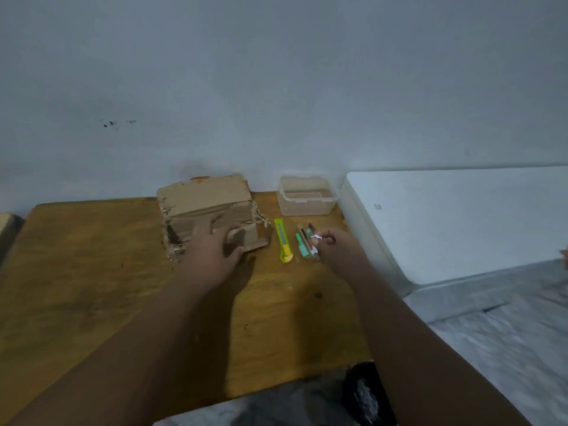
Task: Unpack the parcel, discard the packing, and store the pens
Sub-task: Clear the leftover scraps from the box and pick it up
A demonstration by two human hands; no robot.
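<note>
Left grip (pixel 215 244) rests flat on box (pixel 206 204); right grip (pixel 330 244) pinches pen packet (pixel 303 242).

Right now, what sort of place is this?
Likely a plain room at home: a small wooden table against a bare white wall, with a torn cardboard parcel, a pack of pens and a clear plastic tub.

My left hand (pixel 215 245) lay palm down, fingers spread and straight, resting on the torn brown cardboard box (pixel 206 201). My right hand (pixel 336 244) was off to its right, fingers curled, pinching the near end of the clear packet of coloured pens (pixel 303 245). Both bare forearms reached forward, apart from each other.
</note>
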